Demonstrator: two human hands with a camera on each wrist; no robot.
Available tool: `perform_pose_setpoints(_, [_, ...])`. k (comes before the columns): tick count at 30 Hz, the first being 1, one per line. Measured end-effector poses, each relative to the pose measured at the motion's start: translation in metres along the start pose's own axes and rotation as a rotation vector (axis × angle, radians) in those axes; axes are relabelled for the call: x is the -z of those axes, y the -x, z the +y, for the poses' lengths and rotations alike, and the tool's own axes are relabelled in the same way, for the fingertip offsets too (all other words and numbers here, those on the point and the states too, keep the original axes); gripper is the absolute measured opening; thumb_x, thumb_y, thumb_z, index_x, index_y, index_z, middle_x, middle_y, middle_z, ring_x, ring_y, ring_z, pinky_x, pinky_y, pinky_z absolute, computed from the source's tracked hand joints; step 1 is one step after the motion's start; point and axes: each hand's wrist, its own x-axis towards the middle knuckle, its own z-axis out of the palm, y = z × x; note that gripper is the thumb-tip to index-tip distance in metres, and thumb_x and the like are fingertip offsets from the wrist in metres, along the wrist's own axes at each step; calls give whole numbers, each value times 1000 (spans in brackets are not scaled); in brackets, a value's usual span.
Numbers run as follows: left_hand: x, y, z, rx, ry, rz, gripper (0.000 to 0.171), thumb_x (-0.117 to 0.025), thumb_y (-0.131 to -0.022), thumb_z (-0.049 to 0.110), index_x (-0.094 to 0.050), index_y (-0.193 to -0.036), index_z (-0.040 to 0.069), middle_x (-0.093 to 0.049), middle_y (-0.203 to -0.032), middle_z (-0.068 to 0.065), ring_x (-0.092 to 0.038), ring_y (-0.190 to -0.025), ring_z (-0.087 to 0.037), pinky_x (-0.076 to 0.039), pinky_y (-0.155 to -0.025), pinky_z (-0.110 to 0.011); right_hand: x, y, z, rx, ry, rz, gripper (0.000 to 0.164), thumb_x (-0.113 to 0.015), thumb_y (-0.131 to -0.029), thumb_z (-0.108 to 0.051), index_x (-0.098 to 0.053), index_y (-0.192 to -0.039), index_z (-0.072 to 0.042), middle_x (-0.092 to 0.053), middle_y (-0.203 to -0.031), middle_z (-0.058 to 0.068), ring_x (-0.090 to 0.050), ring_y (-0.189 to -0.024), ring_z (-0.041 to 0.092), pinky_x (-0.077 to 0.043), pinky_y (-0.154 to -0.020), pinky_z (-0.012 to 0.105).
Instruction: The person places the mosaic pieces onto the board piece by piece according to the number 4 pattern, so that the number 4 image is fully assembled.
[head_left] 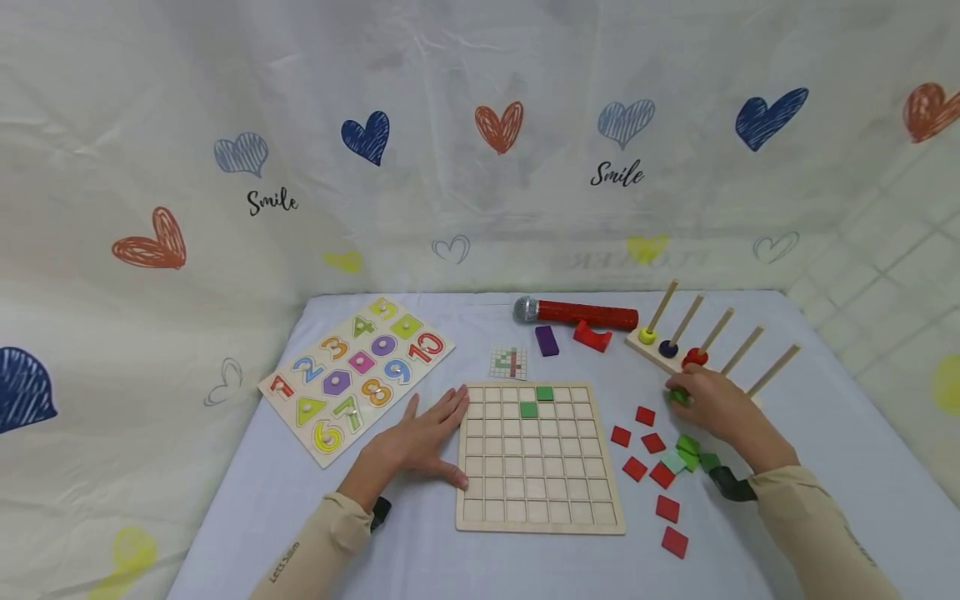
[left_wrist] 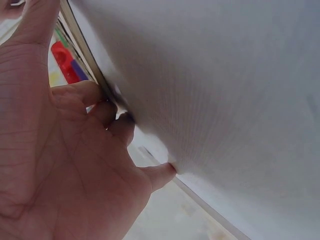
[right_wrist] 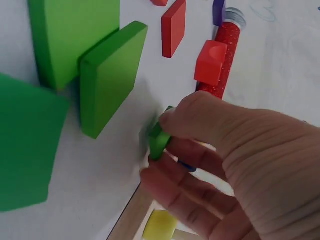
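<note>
A wooden grid board (head_left: 534, 467) lies flat on the white cloth, two green tiles (head_left: 528, 409) sitting in cells of its upper rows. Along its left edge rests my left hand (head_left: 416, 442), fingers and thumb spread and touching the rim. My right hand (head_left: 716, 408) pinches a green tile (right_wrist: 160, 140) between thumb and fingers, close to the front of the wooden peg stand (head_left: 656, 354). Below that hand, loose green tiles (head_left: 687, 446) form a small cluster, with several red tiles (head_left: 653, 442) scattered between them and the board.
A number puzzle board (head_left: 348, 392) lies at the left. Behind the grid board are a small pattern card (head_left: 508, 363), a purple block (head_left: 547, 341), a red arched block (head_left: 592, 337) and a red microphone (head_left: 585, 314). Upright pegs (head_left: 717, 331) rise from the stand.
</note>
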Motion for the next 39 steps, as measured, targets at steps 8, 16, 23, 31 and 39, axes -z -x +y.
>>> perform_pose_setpoints(8, [1,0,1,-3,11,0,132,-81,-80,72,-12,-173,10,-4,-184,-4,-8,-171,-26,-6,-132,-74,-2,-4,-11,135,-48,95,23,-89,-83,-2,-80,-102,4,-73,-97,16,-71,-84,25,-67,-78,43])
perform_pose_setpoints(16, [0,1,1,8,12,-5,132,-81,-80,72,-10,-174,11,-2,-184,-3,-7,-171,-25,-4,-132,-73,0,-10,-28,205,-91,124,23,-90,-83,-2,-80,-104,0,-74,-105,15,-73,-89,25,-67,-78,42])
perform_pose_setpoints(23, [1,1,1,7,20,-3,132,-80,-81,73,-10,-174,12,-2,-184,-1,-5,-171,-24,-3,-132,-73,1,-15,-44,310,-111,168,20,-88,-83,1,-81,-101,-2,-73,-101,10,-72,-88,23,-67,-77,40])
perform_pose_setpoints(31, [1,2,2,12,25,-9,132,-81,-81,72,-9,-174,12,-2,-184,-2,-5,-171,-25,-2,-133,-72,2,-22,-65,404,-82,195,19,-89,-83,-1,-81,-100,-5,-73,-99,7,-70,-88,22,-66,-77,38])
perform_pose_setpoints(39, [1,0,1,22,24,-14,132,-80,-81,74,-8,-174,14,0,-184,-1,-4,-172,-23,-1,-133,-71,-10,-35,-86,475,-191,110,19,-86,-87,1,-80,-106,-1,-71,-104,10,-69,-84,20,-65,-72,29])
